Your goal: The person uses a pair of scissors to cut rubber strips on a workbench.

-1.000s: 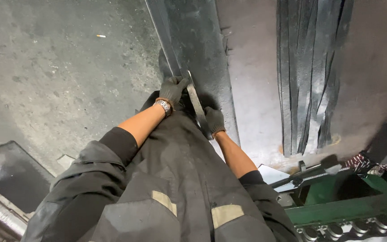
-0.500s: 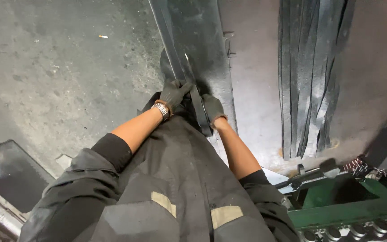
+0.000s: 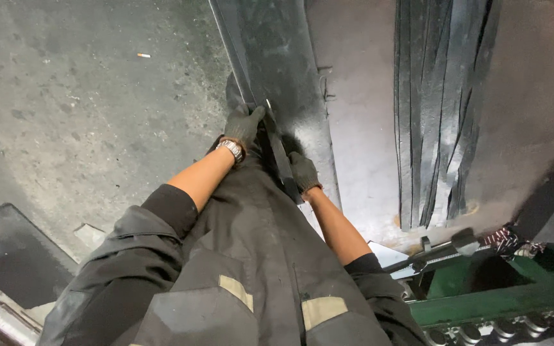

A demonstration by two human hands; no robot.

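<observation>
Landmark: the long dark steel plate [image 3: 283, 70] lying flat on the concrete floor [image 3: 65, 96], running from the top of the head view down toward the person's body.

Left hand [image 3: 245, 125]: gloved in dark fabric, with a metal wristwatch [image 3: 230, 149] at the wrist. It rests at the plate's left edge, fingers curled over the upper end of a narrow dark metal strip [image 3: 276, 146]. The grasp is closed on the strip.

Right hand [image 3: 302, 172]: also gloved, positioned on the plate's near end, just right of the strip's lower portion. Fingers are wrapped against the strip; the hand appears clenched on it, though the fingertips are hidden from view.

Metal strip: held between both hands, tilted slightly so its upper end points along the plate's left edge. It lies over the plate's near end, touching or just above the surface; which cannot be determined.

Surroundings relative to the plate:
- To the right, well apart: a bundle of long thin dark strips [image 3: 440, 109] lying parallel on a lighter metal sheet [image 3: 360, 128].
- Farther right and nearer the person: a green machine frame [image 3: 495, 301] with a row of bolts.
- To the left: bare concrete with a small cigarette butt [image 3: 143, 56].
- Below, covering the plate's near end: the person's dark work trousers [image 3: 251, 256]
</observation>
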